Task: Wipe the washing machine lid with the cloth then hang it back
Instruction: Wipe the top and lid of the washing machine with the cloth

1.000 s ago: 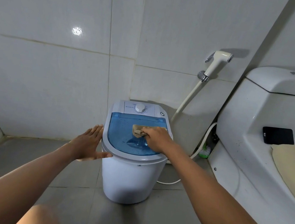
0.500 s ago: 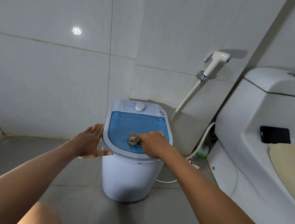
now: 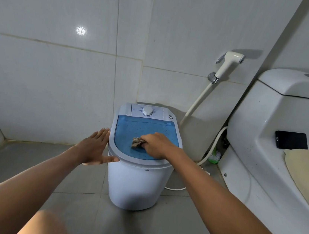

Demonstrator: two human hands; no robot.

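Head view, right hand point(image 3: 157, 145) pressing cloth point(image 3: 137, 142) on lid point(image 3: 128, 133), seemingly damp

A home bathroom: tiled walls point(image 3: 56, 85), toilet point(image 3: 278, 116), bidet sprayer point(image 3: 229, 64).

Washing machine point(image 3: 137, 183), blue lid point(image 3: 126, 133): right hand point(image 3: 156, 145) presses bunched cloth point(image 3: 137, 142) on it; left hand point(image 3: 95, 147), flat, braces its left edge. Toilet point(image 3: 277, 120) just right.

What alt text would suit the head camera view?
A person's right hand presses a crumpled cloth on a small washing machine's blue lid, while the open left hand steadies its side. A toilet stands alongside.
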